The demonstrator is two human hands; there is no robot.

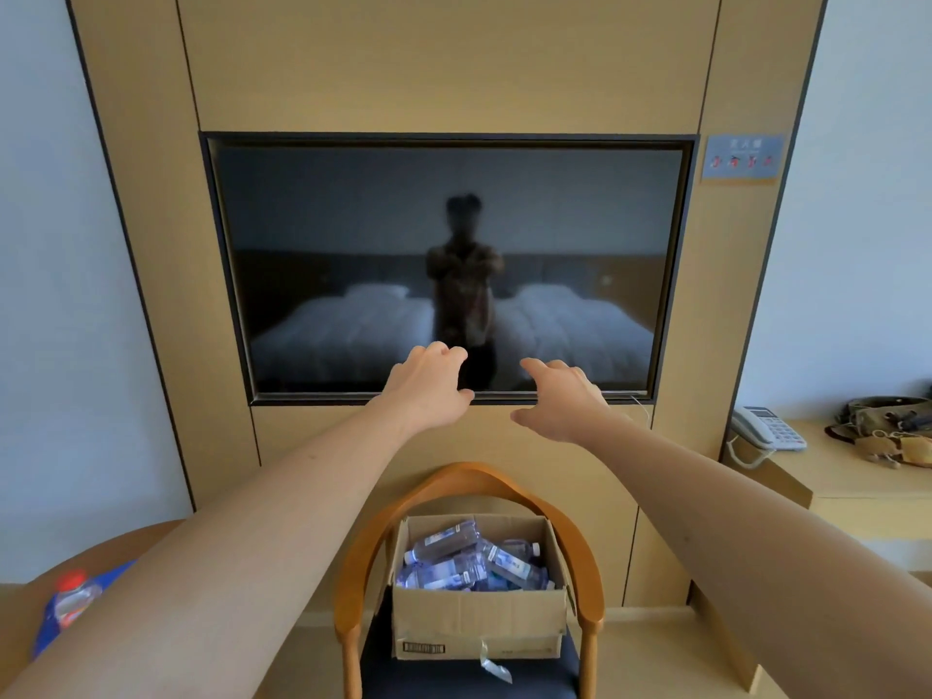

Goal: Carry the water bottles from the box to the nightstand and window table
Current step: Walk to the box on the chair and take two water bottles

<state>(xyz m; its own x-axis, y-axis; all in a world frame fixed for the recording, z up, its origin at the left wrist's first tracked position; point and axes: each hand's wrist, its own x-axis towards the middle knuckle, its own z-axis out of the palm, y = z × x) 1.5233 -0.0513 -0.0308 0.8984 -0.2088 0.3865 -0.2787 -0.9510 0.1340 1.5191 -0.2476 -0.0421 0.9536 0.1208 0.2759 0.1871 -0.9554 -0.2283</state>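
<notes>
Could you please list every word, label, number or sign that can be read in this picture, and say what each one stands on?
None can be read for certain.
Wall sign: pale heading and four red pictograms, too blurred to read.
Cardboard box: barcode label and faint print on the front, too small.
Water bottles in the box: blue and white labels, blurred.
Phone: keypad digits too small.
Red-capped bottle: label blurred.

Both bare arms reach straight forward, raised and roughly parallel. The left hand (428,388) shows its back, fingers loosely curled and holding nothing. The right hand (565,401) (a short gap apart) is also empty, fingers slightly bent, thumb pointing inward.
</notes>
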